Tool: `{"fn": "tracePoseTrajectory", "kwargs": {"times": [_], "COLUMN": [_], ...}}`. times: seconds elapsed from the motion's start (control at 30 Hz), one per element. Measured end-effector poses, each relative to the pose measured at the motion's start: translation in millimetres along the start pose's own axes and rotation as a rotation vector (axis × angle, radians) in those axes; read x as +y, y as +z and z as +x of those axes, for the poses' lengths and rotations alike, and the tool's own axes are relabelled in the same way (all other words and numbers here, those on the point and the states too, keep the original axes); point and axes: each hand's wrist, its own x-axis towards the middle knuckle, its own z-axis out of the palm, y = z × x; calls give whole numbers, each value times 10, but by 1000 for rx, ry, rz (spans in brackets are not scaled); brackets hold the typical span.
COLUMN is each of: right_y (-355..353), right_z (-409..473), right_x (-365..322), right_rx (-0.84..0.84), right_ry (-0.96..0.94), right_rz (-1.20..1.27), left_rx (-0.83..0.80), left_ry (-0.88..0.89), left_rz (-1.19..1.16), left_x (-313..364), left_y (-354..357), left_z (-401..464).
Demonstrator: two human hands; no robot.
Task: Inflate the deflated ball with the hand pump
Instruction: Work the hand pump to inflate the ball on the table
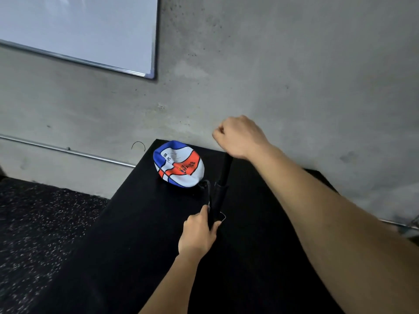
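Note:
A collapsed ball [179,164] with blue, white and red panels lies at the far end of a black table [140,245], close to the wall. A black hand pump [221,189] stands tilted just right of the ball. A short black hose runs from the pump toward the ball's near right edge. My left hand [199,232] grips the lower end of the pump barrel. My right hand [240,137] is curled into a fist round the pump's handle at the top, raised above the table's far edge. The handle itself is hidden inside the fist.
A grey concrete wall [294,75] rises right behind the table, with a whiteboard [79,26] at the upper left. Dark speckled floor [34,223] lies to the left of the table. A thin metal rail runs along the wall low down.

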Motion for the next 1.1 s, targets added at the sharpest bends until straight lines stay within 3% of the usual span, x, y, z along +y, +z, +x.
{"fn": "tracePoseTrajectory", "kwargs": {"times": [0.2, 0.4, 0.6, 0.87, 1.1], "right_y": [660, 646, -238, 602, 592], "right_z": [-458, -570, 16, -528, -592], "right_x": [32, -24, 46, 77, -64], "right_rx": [-45, -210, -9, -42, -173], "right_ry": [33, -41, -32, 65, -52], "right_rz": [42, -13, -22, 85, -31], "left_rx": [9, 17, 29, 4, 17], "left_ry": [24, 57, 30, 10, 22], "left_rz": [12, 10, -7, 2, 0], "left_x": [-33, -14, 4, 25, 66], "left_y": [36, 19, 5, 8, -33], "left_z": [30, 15, 16, 5, -50]}}
